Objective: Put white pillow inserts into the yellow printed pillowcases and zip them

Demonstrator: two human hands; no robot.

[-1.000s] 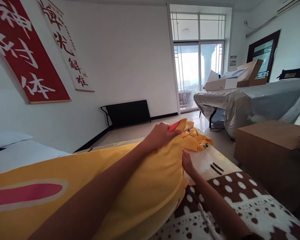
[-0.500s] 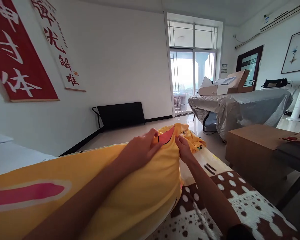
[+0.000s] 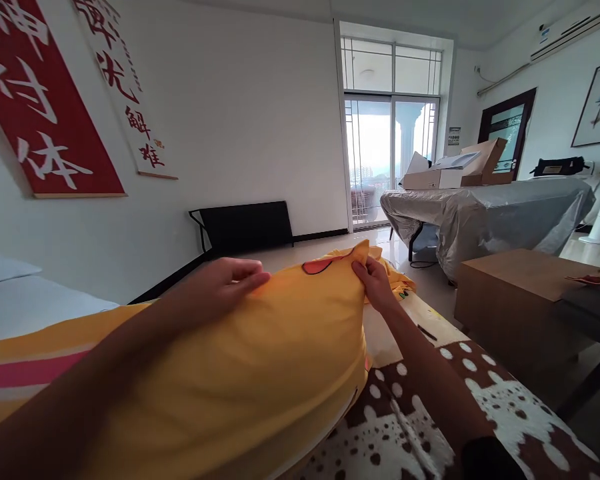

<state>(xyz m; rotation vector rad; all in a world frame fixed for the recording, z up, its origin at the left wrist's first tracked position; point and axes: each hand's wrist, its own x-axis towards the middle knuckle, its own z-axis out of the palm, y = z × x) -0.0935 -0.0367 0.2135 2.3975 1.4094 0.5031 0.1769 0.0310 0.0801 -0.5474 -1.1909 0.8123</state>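
We look across a brown-and-white spotted, blanket-covered bed [image 3: 510, 393], where large, pink-marked yellow fabric [image 3: 280, 347] lies partly spread flat, partly raised.

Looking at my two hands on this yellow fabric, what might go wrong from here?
The right hand pinches only a corner of the yellow fabric, so that corner might slip free. The left hand is well along the upper edge, so uneven pulling could crease the stretch between. Bunched yellow cloth just beyond might get caught up.
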